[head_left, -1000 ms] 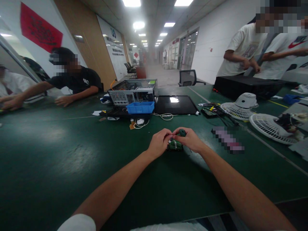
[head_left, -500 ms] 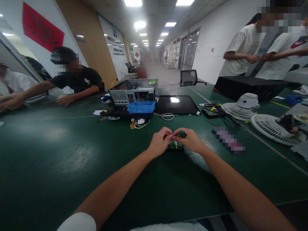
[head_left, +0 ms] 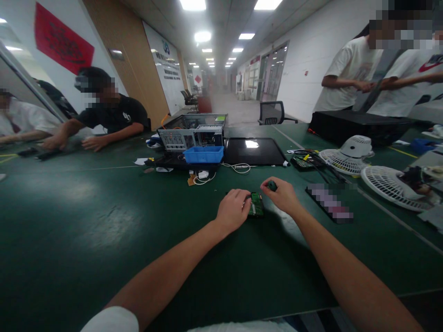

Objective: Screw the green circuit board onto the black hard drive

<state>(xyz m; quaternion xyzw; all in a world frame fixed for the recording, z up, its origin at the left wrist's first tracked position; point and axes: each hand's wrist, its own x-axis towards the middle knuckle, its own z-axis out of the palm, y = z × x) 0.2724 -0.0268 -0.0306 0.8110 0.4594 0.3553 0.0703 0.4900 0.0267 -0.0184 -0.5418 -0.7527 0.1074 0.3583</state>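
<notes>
A small device with a green circuit board (head_left: pixel 256 205) lies on the dark green table (head_left: pixel 194 276). My left hand (head_left: pixel 234 207) rests over the device's left part, fingers bent and curled round it, hiding that part. To the right and a little above, my right hand (head_left: pixel 281 196) is raised off the board, its fingers closed on a tool with a dark green, rounded handle (head_left: pixel 272 186). The tool's tip is too small to make out.
An open computer case (head_left: pixel 194 133) stands behind a blue tray (head_left: pixel 203 155), beside a black panel (head_left: pixel 256 151). White cable lies in front. Cables, a phone-like slab (head_left: pixel 330 203) and fan parts (head_left: pixel 391 184) are at right. People stand or sit around the table.
My hands have parted: the right has moved right with the tool, and the left lies flatter over the device. More of the green board shows. The person at left has drawn an arm back.
</notes>
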